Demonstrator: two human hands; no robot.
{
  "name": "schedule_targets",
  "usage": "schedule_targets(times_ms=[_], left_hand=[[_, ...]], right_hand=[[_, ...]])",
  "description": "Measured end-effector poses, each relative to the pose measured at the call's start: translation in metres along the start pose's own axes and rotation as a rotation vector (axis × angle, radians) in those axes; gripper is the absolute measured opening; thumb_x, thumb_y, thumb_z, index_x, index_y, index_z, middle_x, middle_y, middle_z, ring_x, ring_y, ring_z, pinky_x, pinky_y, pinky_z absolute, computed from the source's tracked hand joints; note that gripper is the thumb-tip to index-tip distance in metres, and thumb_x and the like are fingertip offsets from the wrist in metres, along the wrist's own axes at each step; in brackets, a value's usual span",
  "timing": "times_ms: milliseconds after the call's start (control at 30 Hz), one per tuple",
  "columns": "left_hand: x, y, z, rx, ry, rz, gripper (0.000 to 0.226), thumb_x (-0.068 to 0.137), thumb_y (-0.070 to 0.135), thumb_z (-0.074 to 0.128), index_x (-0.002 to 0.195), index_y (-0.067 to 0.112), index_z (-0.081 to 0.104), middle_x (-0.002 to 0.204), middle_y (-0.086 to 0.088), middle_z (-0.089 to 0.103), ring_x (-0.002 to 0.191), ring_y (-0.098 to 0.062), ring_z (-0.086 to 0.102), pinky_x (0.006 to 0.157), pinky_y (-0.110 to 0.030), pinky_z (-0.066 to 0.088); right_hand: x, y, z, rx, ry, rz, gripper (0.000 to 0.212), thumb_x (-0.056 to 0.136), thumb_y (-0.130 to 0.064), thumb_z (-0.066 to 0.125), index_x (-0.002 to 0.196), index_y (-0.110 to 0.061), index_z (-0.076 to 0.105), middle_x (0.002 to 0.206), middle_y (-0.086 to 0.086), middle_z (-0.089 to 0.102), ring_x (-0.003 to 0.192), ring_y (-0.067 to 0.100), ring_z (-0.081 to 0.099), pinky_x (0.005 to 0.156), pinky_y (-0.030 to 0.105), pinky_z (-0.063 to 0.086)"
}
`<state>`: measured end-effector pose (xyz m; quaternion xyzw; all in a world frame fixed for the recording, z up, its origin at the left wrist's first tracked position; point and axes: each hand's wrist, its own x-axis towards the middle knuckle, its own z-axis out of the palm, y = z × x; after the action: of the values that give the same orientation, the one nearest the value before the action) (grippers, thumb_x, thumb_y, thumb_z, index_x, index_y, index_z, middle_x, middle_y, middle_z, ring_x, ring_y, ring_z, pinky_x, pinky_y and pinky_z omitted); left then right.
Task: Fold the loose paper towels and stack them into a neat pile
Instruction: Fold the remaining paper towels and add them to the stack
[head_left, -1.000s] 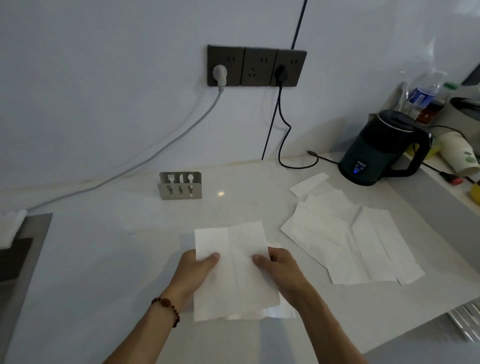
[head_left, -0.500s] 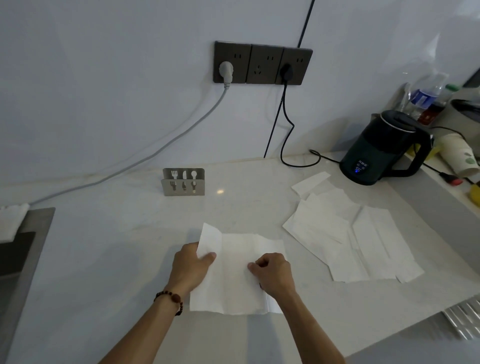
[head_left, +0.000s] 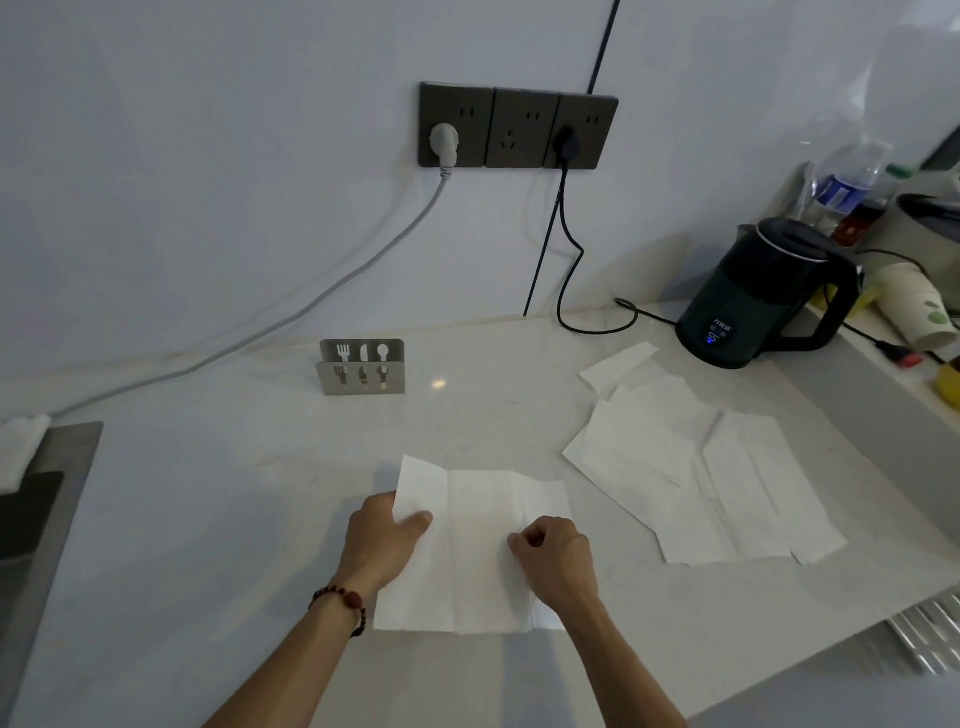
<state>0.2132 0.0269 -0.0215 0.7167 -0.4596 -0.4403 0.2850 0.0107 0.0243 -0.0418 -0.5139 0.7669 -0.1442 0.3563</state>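
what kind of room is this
Most likely a home kitchen or pantry counter: an electric kettle stands on a pale stone countertop under a row of wall sockets, and a metal holder with fork, knife and spoon cutouts sits near the wall.

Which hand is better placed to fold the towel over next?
Probably the left hand: it pinches the raised left edge of the paper towel, while the right hand pins the other side on the counter.

Matt paper towel (head_left: 478, 551), glossy countertop (head_left: 208, 519)
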Motion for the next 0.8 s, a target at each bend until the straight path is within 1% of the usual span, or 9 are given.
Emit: schedule_targets(times_ms=[100, 200, 367, 500, 567, 600, 667, 733, 800], left_hand=[[0.0, -0.001, 0.0, -0.003, -0.001, 0.001, 0.011, 0.09, 0.021, 0.064, 0.081, 0.027, 0.063, 0.083, 0.009, 0.068, 0.077, -0.009, 0.063, 0.062, -0.021, 0.048], [0.001, 0.0, 0.001, 0.002, -0.004, 0.013, 0.013, 0.09, 0.021, 0.063, 0.079, 0.028, 0.062, 0.082, 0.007, 0.069, 0.077, -0.011, 0.065, 0.066, -0.024, 0.051], [0.005, -0.003, 0.004, 0.012, -0.003, 0.017, 0.017, 0.09, 0.021, 0.063, 0.076, 0.03, 0.06, 0.08, 0.009, 0.068, 0.075, -0.009, 0.064, 0.064, -0.022, 0.05], [0.01, -0.009, 0.008, 0.024, 0.007, 0.013, 0.014, 0.09, 0.023, 0.064, 0.08, 0.03, 0.059, 0.082, 0.011, 0.066, 0.079, -0.014, 0.064, 0.067, -0.023, 0.051], [0.012, -0.012, 0.011, 0.087, 0.053, -0.013, 0.007, 0.089, 0.028, 0.065, 0.09, 0.025, 0.059, 0.087, 0.009, 0.065, 0.08, -0.014, 0.063, 0.069, -0.028, 0.053], [0.012, -0.014, 0.013, 0.157, 0.116, -0.031, 0.017, 0.087, 0.033, 0.065, 0.098, 0.022, 0.057, 0.092, 0.006, 0.064, 0.082, -0.015, 0.062, 0.069, -0.03, 0.053], [0.012, -0.017, 0.015, 0.304, 0.255, -0.04, 0.041, 0.085, 0.039, 0.065, 0.116, 0.017, 0.051, 0.11, -0.001, 0.058, 0.099, -0.022, 0.058, 0.07, -0.033, 0.051], [0.009, -0.019, 0.021, 0.409, 0.311, 0.052, 0.056, 0.085, 0.04, 0.064, 0.13, 0.014, 0.045, 0.126, -0.007, 0.051, 0.117, -0.027, 0.047, 0.082, -0.038, 0.05], [0.003, -0.021, 0.03, 0.517, 0.245, 0.305, 0.053, 0.085, 0.038, 0.062, 0.131, 0.014, 0.05, 0.132, -0.009, 0.051, 0.125, -0.03, 0.044, 0.097, -0.041, 0.046]], right_hand=[[0.001, 0.0, 0.0, -0.013, 0.007, -0.003, 0.018, 0.087, -0.029, 0.06, 0.078, -0.014, 0.067, 0.072, -0.004, 0.065, 0.062, 0.01, 0.057, 0.056, 0.023, 0.046], [0.002, 0.0, 0.0, -0.018, -0.001, 0.0, 0.018, 0.087, -0.029, 0.06, 0.075, -0.015, 0.065, 0.07, -0.004, 0.065, 0.062, 0.012, 0.059, 0.056, 0.024, 0.047], [0.002, -0.001, -0.001, -0.047, 0.004, -0.001, 0.017, 0.086, -0.029, 0.06, 0.074, -0.018, 0.063, 0.069, -0.005, 0.064, 0.062, 0.011, 0.058, 0.055, 0.022, 0.045], [0.003, 0.001, 0.001, -0.065, 0.01, -0.006, 0.016, 0.085, -0.029, 0.06, 0.073, -0.018, 0.062, 0.067, -0.006, 0.062, 0.061, 0.01, 0.056, 0.055, 0.022, 0.045], [0.002, 0.001, 0.001, -0.06, 0.01, -0.004, 0.017, 0.086, -0.03, 0.06, 0.075, -0.017, 0.063, 0.069, -0.005, 0.063, 0.063, 0.011, 0.057, 0.056, 0.023, 0.046], [0.002, 0.001, 0.001, -0.05, 0.013, -0.005, 0.018, 0.086, -0.031, 0.06, 0.076, -0.017, 0.063, 0.071, -0.004, 0.064, 0.063, 0.011, 0.058, 0.056, 0.024, 0.047], [0.002, 0.003, -0.002, -0.002, 0.046, 0.005, 0.022, 0.087, -0.034, 0.06, 0.078, -0.015, 0.064, 0.073, -0.002, 0.066, 0.064, 0.012, 0.059, 0.06, 0.027, 0.049], [0.005, 0.009, -0.008, 0.043, 0.121, 0.03, 0.022, 0.088, -0.035, 0.06, 0.083, -0.014, 0.065, 0.078, -0.002, 0.067, 0.07, 0.013, 0.061, 0.068, 0.031, 0.054], [0.008, 0.018, -0.014, 0.006, 0.207, 0.036, 0.019, 0.087, -0.034, 0.063, 0.098, -0.018, 0.063, 0.096, -0.002, 0.065, 0.087, 0.015, 0.06, 0.078, 0.033, 0.054]])
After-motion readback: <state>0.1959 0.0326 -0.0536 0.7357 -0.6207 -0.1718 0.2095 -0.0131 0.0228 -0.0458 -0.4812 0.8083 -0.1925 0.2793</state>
